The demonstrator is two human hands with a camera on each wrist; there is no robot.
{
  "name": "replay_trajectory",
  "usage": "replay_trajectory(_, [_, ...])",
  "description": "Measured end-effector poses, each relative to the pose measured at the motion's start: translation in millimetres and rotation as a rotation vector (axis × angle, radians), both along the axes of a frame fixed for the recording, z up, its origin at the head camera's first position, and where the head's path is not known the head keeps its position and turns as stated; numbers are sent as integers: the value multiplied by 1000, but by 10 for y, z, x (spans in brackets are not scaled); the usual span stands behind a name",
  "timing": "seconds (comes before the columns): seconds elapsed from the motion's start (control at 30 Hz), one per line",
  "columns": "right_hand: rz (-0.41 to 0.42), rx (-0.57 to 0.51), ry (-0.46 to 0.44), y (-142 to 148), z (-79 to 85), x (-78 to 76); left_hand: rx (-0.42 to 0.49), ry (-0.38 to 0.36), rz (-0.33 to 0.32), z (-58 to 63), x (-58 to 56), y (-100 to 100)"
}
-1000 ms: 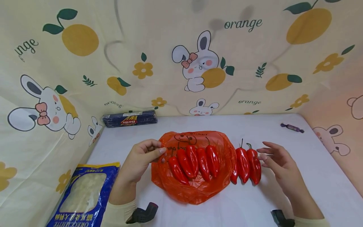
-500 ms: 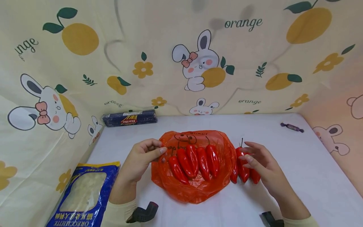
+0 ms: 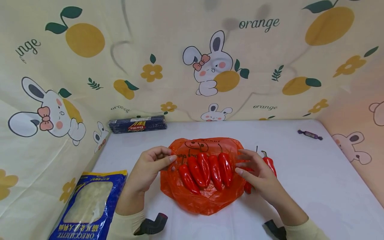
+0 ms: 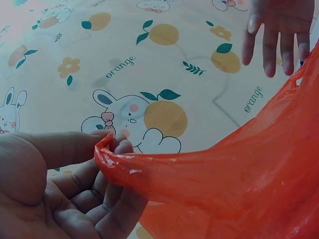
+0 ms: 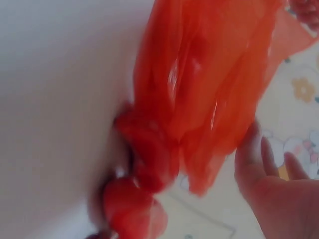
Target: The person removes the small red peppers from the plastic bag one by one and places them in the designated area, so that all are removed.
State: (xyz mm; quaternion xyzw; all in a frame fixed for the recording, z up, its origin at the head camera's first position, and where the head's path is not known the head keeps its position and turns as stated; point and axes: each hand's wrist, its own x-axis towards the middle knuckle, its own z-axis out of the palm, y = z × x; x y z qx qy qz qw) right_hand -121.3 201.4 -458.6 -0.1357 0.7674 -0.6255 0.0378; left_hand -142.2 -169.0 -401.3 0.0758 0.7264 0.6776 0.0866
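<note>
A thin red plastic bag [image 3: 195,205] lies mouth-up in the middle of the table, several shiny red chili peppers [image 3: 215,172] showing inside. Between thumb and fingers, my left hand [image 3: 148,170] pinches the bag's left rim; the left wrist view shows the bunched plastic [image 4: 117,162] in that grip. My right hand [image 3: 264,176], fingers extended and slightly spread, reaches the bag's right rim from the side. In the right wrist view its fingertips are right at the plastic [image 5: 214,84]. Loose peppers [image 3: 271,165] lie just right of the bag, partly hidden by this hand.
A blue pasta bag [image 3: 90,200] lies at the table's left edge. Along the back left is a dark Barilla spaghetti pack [image 3: 138,124], and a small purple-wrapped candy [image 3: 310,134] lies at the back right. A printed cloth [image 3: 180,33] hangs behind the white table [image 3: 330,186].
My right hand has moved left, from beside the loose peppers over them to the bag's right rim. The left hand keeps its pinch on the bag and has stayed in place.
</note>
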Motion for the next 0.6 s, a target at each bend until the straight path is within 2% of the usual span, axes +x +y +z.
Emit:
replay_trajectory(0.2, [3, 40, 10, -182, 28, -63, 6, 3, -2, 6, 1, -4])
replay_trajectory(0.4, [6, 58, -23, -309, 28, -159, 11, 10, -6, 3, 5, -10])
replay_trajectory(0.6, [-14, 121, -56, -390, -25, -253, 10, 21, -14, 3, -3, -7])
